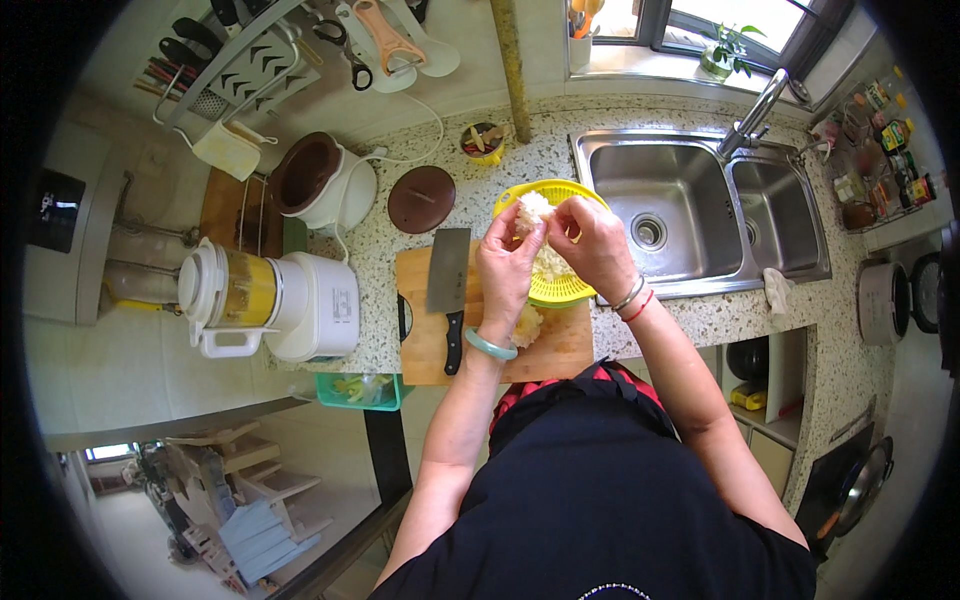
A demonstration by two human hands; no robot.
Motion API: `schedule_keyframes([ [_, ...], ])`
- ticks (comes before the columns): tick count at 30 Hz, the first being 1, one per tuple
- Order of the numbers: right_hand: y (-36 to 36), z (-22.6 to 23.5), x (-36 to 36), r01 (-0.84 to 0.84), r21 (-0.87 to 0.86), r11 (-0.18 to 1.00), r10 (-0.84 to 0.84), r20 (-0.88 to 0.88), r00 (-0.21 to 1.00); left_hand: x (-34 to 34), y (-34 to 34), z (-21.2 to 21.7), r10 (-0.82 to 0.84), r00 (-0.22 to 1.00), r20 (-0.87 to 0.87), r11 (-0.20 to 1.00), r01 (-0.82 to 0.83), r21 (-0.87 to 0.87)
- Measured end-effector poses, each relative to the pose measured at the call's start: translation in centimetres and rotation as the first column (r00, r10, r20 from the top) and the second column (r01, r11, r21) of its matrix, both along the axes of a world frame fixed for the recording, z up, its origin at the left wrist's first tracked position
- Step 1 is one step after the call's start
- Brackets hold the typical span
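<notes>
Above a yellow colander (562,290), my left hand (507,262) holds up a white, frilly piece of food (534,209) between thumb and fingers; it resembles cauliflower or white fungus. My right hand (592,245) is closed close beside it, its fingertips curled in a pinch; what they grip is too small to name. More pale pieces (552,266) lie in the colander, partly hidden by my hands. On the wooden cutting board (555,350), another pale yellowish clump (526,326) sits by my left wrist. A cleaver (449,285) with a black handle lies on the board, left of my left hand.
The double steel sink (655,205) is to the right, with a white cloth (777,291) near its front corner. At the left stand a white blender (235,295) and a white pot (340,190). A brown lid (422,199) and a small yellow cup (483,145) sit behind the board.
</notes>
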State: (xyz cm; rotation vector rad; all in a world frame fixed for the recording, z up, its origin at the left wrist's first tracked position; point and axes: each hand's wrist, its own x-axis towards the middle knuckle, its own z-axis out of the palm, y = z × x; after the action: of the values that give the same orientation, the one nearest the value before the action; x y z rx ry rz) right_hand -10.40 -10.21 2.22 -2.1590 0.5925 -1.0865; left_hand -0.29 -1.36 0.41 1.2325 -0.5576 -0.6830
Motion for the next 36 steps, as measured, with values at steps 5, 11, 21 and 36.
schedule_keyframes([
  [5,0.4,-0.3,0.1,0.002,0.001,1.0,-0.002,-0.023,1.0,-0.3,0.3,-0.1,0.008,1.0,0.027,0.999,-0.009,0.031],
  [11,0.4,-0.8,0.2,0.017,-0.021,1.0,-0.018,-0.032,0.999,-0.2,0.5,-0.2,0.006,1.0,0.005,0.999,-0.006,0.04],
  [21,0.4,-0.4,-0.5,-0.05,0.243,0.969,0.045,0.027,0.999,0.5,0.9,-0.5,-0.085,0.925,-0.371,0.994,0.054,-0.092],
  [36,0.6,-0.7,0.0,-0.045,0.163,0.986,0.043,0.014,0.999,0.8,0.8,-1.0,-0.037,0.955,-0.293,0.997,0.014,-0.08],
])
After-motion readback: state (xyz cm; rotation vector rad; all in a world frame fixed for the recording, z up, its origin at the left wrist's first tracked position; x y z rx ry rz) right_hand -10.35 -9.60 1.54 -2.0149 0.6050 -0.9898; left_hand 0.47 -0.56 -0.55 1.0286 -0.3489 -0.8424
